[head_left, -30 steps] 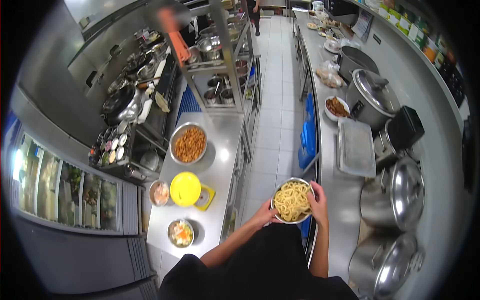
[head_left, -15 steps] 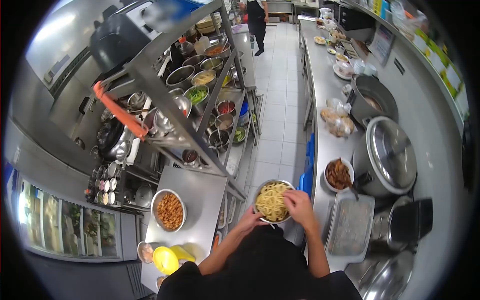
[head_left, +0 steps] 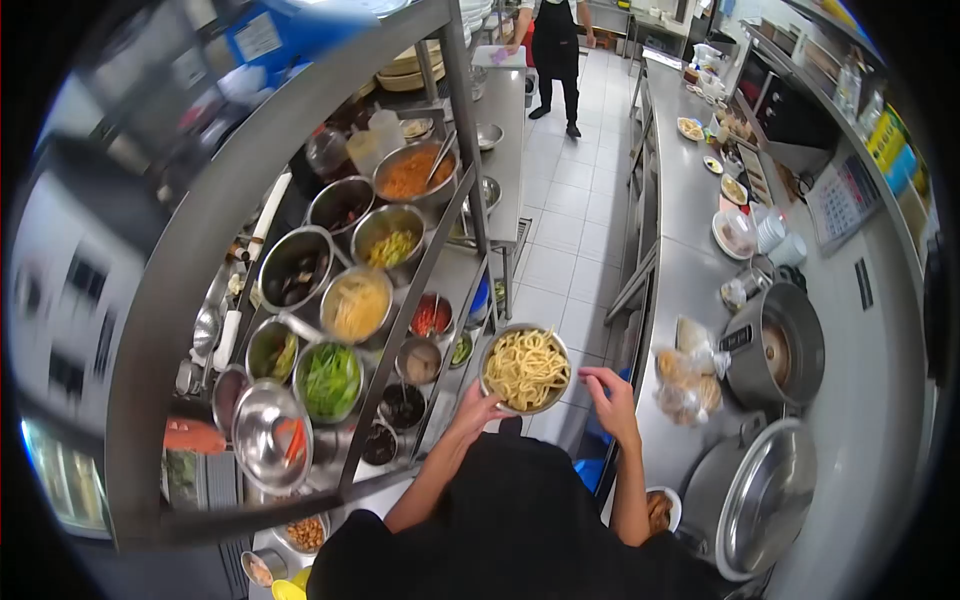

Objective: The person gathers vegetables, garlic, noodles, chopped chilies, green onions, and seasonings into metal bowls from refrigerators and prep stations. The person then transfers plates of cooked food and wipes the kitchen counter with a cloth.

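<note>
A round metal bowl full of thick yellow noodles (head_left: 526,370) is held in front of my body. My left hand (head_left: 474,408) grips its lower left rim, thumb on the edge and the other fingers underneath. Just right of the bowl, my right hand (head_left: 610,402) is apart from it, its fingers spread and nothing in them. On the rack to the left stand metal containers, among them green vegetables (head_left: 328,381), pale shreds (head_left: 356,307) and an orange food with a spoon (head_left: 410,172).
A metal shelf post (head_left: 462,120) rises close on the left. Along the right counter (head_left: 690,270) are bagged food (head_left: 688,385), a grey pot (head_left: 775,345) and a lidded pot (head_left: 765,500). A person in a black apron (head_left: 556,50) stands up the tiled aisle.
The view has moved forward along the aisle, so the rack appears much nearer. My right hand has come off the noodles and bowl. The other person appears closer.
</note>
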